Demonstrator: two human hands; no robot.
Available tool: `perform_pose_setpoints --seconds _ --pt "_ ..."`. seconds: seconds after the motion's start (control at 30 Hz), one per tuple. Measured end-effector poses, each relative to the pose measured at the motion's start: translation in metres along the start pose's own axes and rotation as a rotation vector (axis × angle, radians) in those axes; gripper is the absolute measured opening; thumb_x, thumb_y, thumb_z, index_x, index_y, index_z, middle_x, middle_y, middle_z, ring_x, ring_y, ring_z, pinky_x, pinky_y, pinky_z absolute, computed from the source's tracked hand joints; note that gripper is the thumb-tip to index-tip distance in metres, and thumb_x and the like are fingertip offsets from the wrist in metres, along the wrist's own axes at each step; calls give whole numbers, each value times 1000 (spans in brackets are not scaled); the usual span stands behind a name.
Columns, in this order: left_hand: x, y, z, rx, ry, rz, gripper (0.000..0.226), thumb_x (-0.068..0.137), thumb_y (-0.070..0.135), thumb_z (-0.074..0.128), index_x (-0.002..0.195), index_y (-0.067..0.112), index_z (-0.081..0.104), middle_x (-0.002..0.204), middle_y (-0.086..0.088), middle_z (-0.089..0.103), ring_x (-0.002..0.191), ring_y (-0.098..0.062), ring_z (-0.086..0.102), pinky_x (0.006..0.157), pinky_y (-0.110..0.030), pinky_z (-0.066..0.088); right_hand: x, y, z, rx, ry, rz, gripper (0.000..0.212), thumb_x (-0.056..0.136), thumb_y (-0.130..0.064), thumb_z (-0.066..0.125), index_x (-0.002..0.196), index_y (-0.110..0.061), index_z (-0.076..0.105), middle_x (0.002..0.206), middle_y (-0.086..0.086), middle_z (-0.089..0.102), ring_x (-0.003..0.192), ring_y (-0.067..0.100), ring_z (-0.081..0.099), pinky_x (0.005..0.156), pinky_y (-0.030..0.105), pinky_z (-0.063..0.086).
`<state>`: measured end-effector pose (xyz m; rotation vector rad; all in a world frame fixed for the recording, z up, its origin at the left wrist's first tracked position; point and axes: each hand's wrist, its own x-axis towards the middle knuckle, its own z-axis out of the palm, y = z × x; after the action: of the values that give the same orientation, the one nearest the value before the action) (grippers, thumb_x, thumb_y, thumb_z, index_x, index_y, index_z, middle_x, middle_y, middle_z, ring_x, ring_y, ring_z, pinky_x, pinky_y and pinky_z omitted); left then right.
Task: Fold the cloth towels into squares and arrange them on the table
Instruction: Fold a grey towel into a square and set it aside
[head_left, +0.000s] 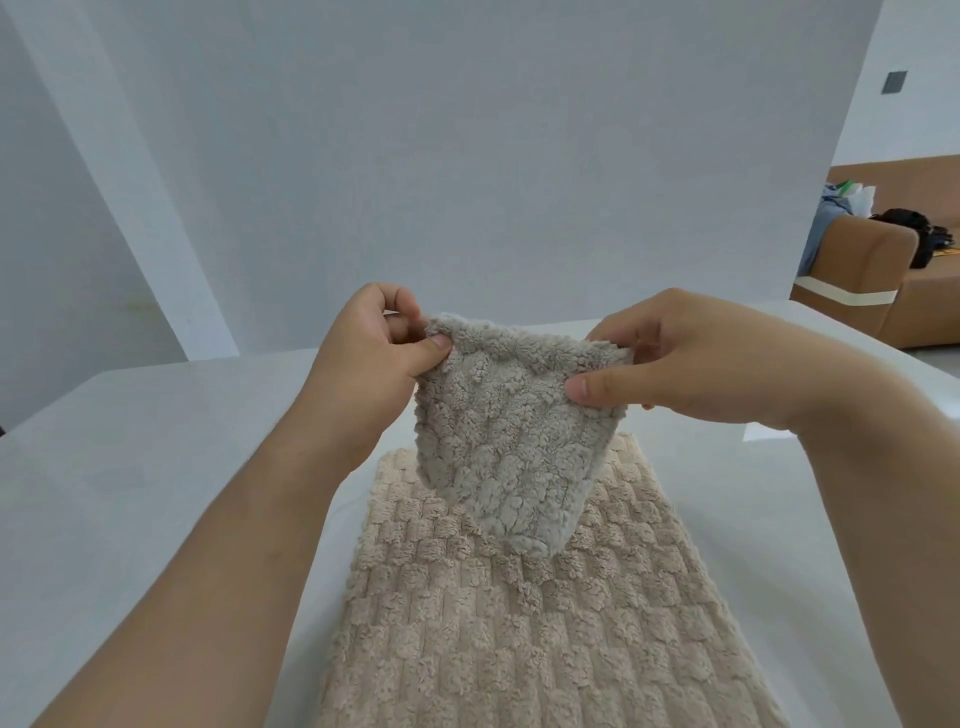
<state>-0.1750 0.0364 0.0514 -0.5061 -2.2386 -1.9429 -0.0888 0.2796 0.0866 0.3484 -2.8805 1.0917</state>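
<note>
While the grey towel (509, 441) hangs in the air over the far end of the beige towel (519, 623), the left hand (363, 353) pinches its upper left corner and the right hand (691, 358) its upper right, thumb and fingers (587, 387) closed on the cloth. Whether its drooping lower end touches the beige towel I cannot tell. The step looks like spreading the grey towel before the first fold. Next it likely needs laying flat on the surface (156, 467), but the beige towel fills the near middle, so bare surface to the left or right seems the place. A sofa (857, 270) with bags stands far right, well apart.
</note>
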Motion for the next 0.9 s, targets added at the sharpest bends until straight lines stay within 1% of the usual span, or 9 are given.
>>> perform_pose_setpoints --seconds 0.17,0.23,0.33,0.43,0.53,0.6,0.7,0.8,0.9 --pt "-1 -6 7 28 49 -33 32 91 -4 66 89 22 48 87 -5 60 84 -25 59 79 -42 47 0 -2 2 -16 -63 -3 46 73 -61 74 96 -22 78 66 7 62 50 10 47 58 30 41" --pt "-1 -9 9 41 65 -40 32 91 -3 67 89 22 48 89 -6 62 86 -26 61 82 -43 48 0 -2 4 -63 -79 -16 60 68 -76 70 101 -27 77 89 13 73 74 26 67 75 45 57" --pt "-3 -12 12 75 72 -34 33 90 -3 67 89 23 47 90 -8 64 86 -26 63 81 -46 51 1 0 8 -188 -118 -32 77 65 -85 62 103 -18 72 108 16 70 97 37 67 87 59 54" --pt "-8 -10 18 126 87 22 33 92 -1 67 88 25 46 92 -2 66 82 -19 63 87 -49 54 3 2 9 -242 -135 2 67 66 -77 64 100 -20 72 102 7 73 92 27 70 87 55 56" --pt "-13 -3 22 157 73 108 35 91 4 67 87 31 46 91 2 65 81 -16 63 89 -49 54 5 5 8 -232 -74 12 26 78 -41 77 101 -40 64 98 -14 69 71 2 64 70 34 58" --pt "-18 1 25 168 31 155 32 85 15 68 83 39 46 93 -4 67 86 -25 66 89 -53 56 5 1 12 -161 -55 -8 45 81 -36 78 115 -50 51 112 -24 60 83 -4 64 73 25 57" --pt "-22 2 30 193 -8 216 25 82 23 63 84 40 46 93 -4 68 88 -29 67 83 -57 55 7 -3 21 -127 -28 -45 66 81 -61 70 139 -50 41 116 -24 58 96 -2 65 85 24 56" --pt "-23 2 31 182 -22 228 25 82 30 68 91 41 48 93 4 68 86 -21 69 85 -55 57 11 -7 26 -262 66 -83 32 90 -57 64 107 -31 66 93 -12 68 81 4 65 77 30 55" --pt "-22 1 25 174 -129 107 47 74 52 80 110 41 51 108 9 69 95 -13 71 86 -49 60 12 -6 22 -257 131 -57 24 93 -48 64 91 -24 65 84 -6 67 75 8 62 70 31 51"
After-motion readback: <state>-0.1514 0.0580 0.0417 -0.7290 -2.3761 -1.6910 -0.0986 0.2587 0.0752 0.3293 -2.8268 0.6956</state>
